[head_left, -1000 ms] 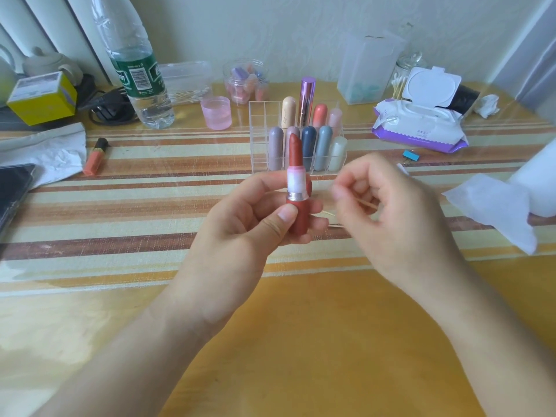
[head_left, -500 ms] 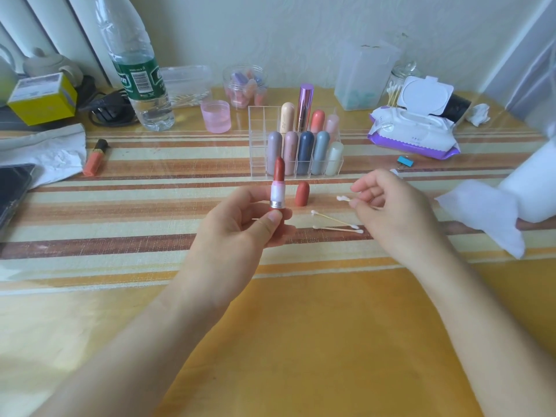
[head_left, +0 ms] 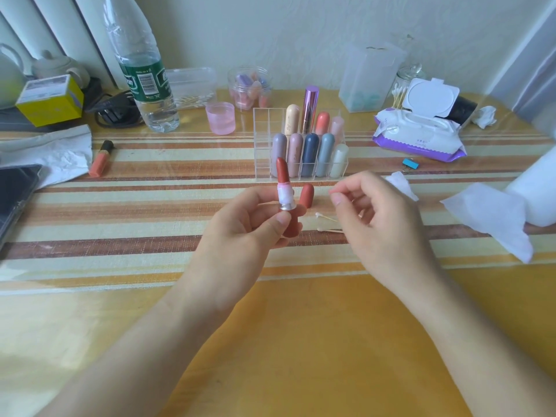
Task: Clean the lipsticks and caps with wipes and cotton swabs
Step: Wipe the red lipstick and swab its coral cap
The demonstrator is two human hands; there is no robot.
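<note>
My left hand (head_left: 249,233) holds an open lipstick (head_left: 285,188) upright by its red base; the red bullet, pink-white collar and silver ring stick up above my thumb. Its red cap (head_left: 307,195) stands on the table just behind. My right hand (head_left: 380,219) hovers to the right of the lipstick, thumb and forefinger pinched on a cotton swab that is almost entirely hidden in the fingers. Two more cotton swabs (head_left: 326,224) lie on the cloth between my hands. A white wipe (head_left: 489,216) lies to the right.
A clear organizer (head_left: 261,152) with several capped lipsticks stands behind my hands. Back right are an open wipes pack (head_left: 418,132) and a swab jar (head_left: 404,85). A water bottle (head_left: 143,70), pink cup (head_left: 220,118), orange lip tube (head_left: 101,158), phone (head_left: 15,188) and tissue roll (head_left: 538,191) surround the area.
My hands were close together at the lipstick; the right hand has drawn away to the right with the swab, and the left has lowered the lipstick slightly.
</note>
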